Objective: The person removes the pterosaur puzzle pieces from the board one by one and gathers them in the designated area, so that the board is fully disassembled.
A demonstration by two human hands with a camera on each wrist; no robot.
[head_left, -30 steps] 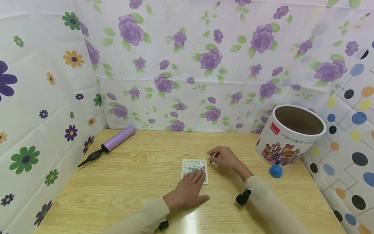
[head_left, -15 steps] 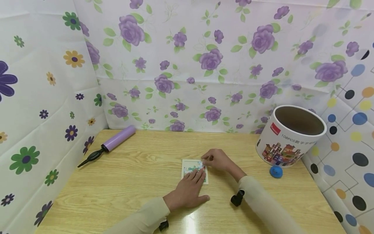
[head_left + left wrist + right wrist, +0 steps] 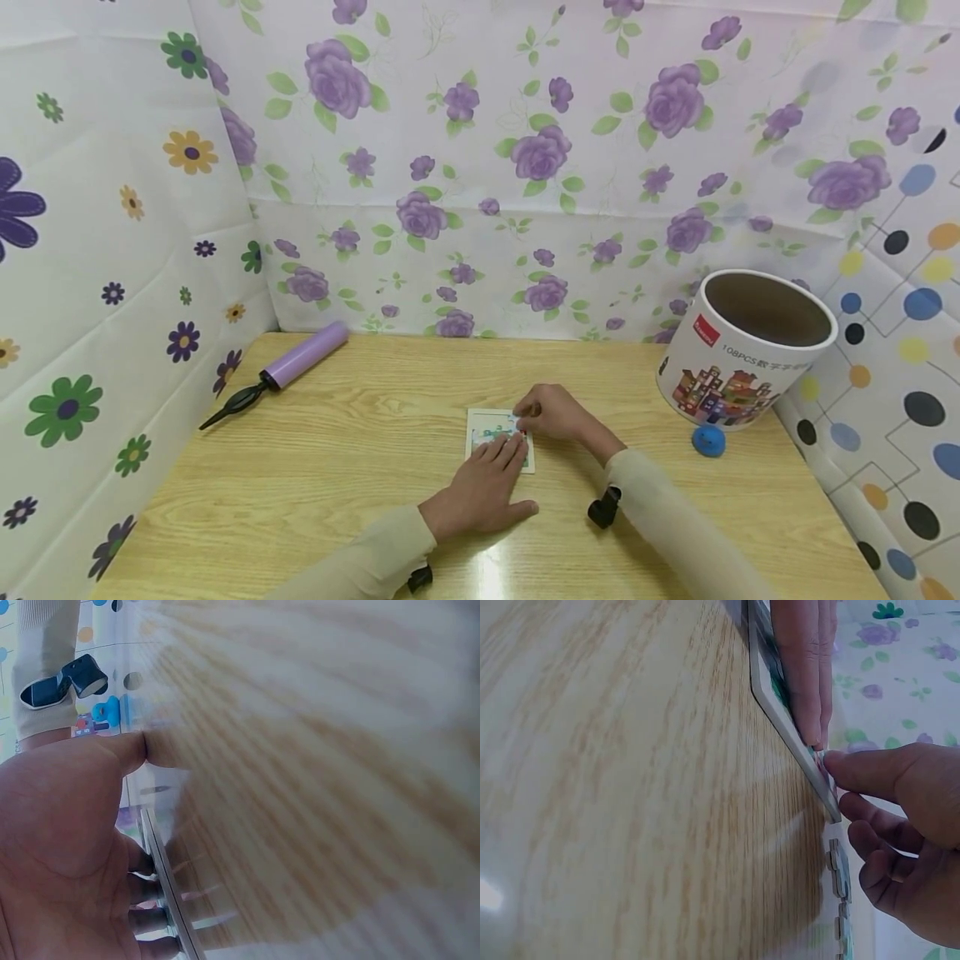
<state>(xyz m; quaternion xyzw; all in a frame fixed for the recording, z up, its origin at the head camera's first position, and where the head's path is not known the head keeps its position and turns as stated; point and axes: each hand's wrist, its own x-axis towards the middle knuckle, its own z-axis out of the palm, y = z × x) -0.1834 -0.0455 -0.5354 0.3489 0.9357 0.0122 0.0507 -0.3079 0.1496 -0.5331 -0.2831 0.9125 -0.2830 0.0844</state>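
Note:
A small jigsaw puzzle in a cream frame [image 3: 477,421] lies on the table, with a green and red picture partly hidden by the hands. My left hand [image 3: 483,493] rests on its lower right part with straight fingers, thumb out to the side. At the upper right corner, my right hand [image 3: 553,413] has thumb and forefinger together over a small light-blue jigsaw piece [image 3: 520,424], mostly hidden by the fingers. In the right wrist view the right thumb [image 3: 840,763] meets the puzzle close to the left fingertips, the other fingers curled.
Loose jigsaw pieces [image 3: 839,870] lie beside the board, under the right hand. A purple hand pump [image 3: 303,358] is at the back left. A large white tub [image 3: 693,379] stands at the back right, a blue round object [image 3: 708,440] before it. Floral cloths [image 3: 480,167] enclose the table.
My right hand has moved left from beside the puzzle to its upper right corner, fingers now over the board. The left hand has stayed in place.

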